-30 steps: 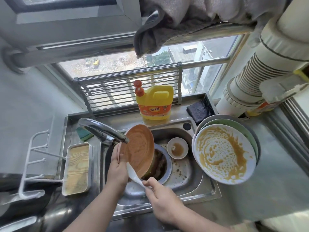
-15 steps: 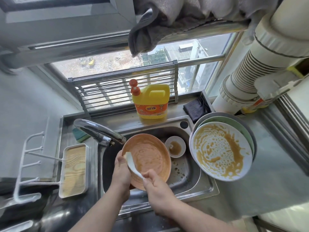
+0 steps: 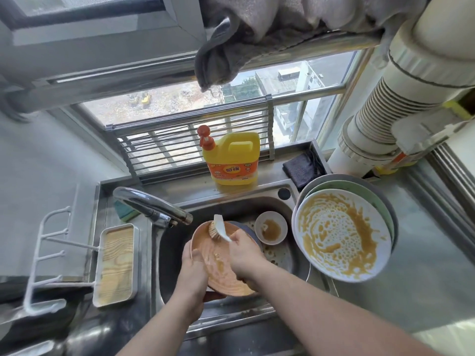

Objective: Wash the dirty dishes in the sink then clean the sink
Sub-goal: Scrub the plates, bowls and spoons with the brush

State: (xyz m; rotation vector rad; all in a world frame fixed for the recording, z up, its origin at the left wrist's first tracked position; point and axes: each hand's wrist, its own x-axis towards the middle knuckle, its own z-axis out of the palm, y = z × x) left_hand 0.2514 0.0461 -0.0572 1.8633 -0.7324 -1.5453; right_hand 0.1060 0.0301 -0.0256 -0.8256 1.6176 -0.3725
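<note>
My left hand grips the left rim of an orange plate held tilted over the steel sink. My right hand is closed on the white handle of a dish brush, whose bristles press on the plate's upper part. A small white bowl with brown residue sits in the sink at the right. Beneath the orange plate, a grey plate edge shows. A white plate smeared with yellow sauce tops a stack on the sink's right edge.
The faucet arches over the sink's left side. A yellow detergent jug stands behind the sink, a dark cloth to its right. A green sponge and a wood-lined tray lie left. A ribbed white pipe rises at right.
My right hand moved the brush from the plate's lower left up to its top edge, bristles now on the surface. The plate tilted flatter, and my left hand shifted lower on its rim.
</note>
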